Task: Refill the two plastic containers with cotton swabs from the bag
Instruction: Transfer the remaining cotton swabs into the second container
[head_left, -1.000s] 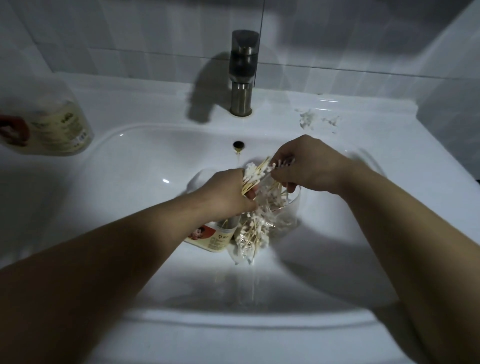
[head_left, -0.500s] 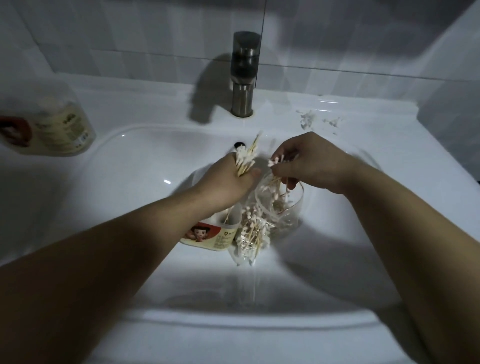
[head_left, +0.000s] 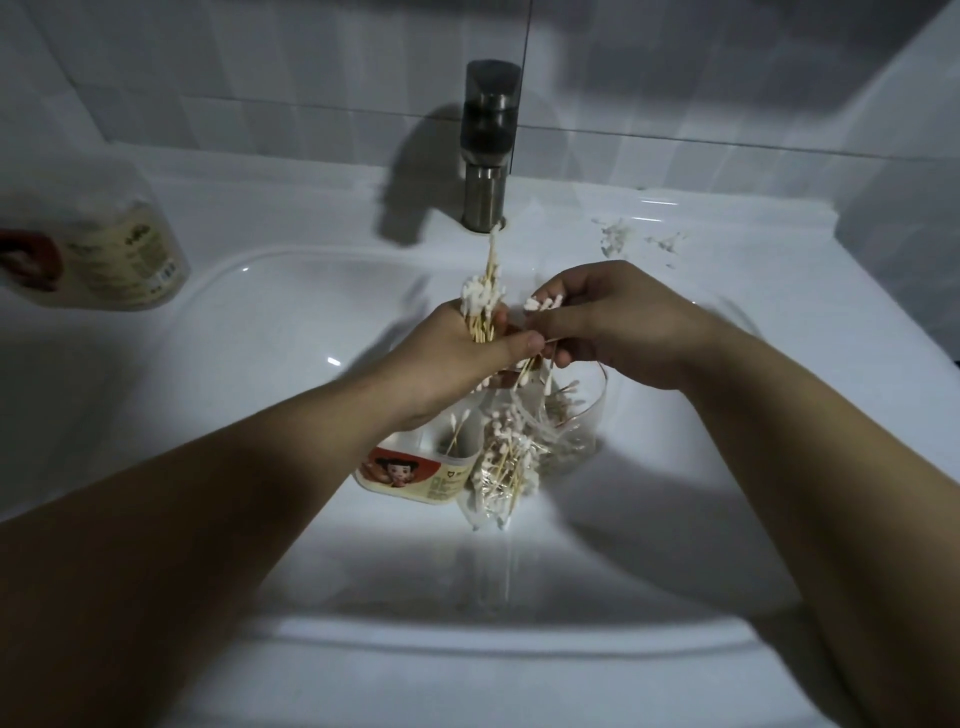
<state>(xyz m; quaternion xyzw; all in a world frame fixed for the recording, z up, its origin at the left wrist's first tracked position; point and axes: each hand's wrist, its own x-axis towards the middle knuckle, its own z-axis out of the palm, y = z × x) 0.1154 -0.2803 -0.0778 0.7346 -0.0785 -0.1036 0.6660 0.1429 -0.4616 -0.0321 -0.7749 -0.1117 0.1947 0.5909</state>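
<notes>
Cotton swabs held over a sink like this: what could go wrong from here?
1. The left hand grips a loose, fanned bundle of swabs; some could slip into the sink basin.
2. The right hand pinches just a few swabs, which might drop beside the clear container rather than into it.
3. The labelled container and the bag sit on the basin's curved floor, so a forearm nudge might tip them.

White-tipped tan swabs (head_left: 483, 306); white sink (head_left: 291, 322); grey faucet (head_left: 488, 145).
</notes>
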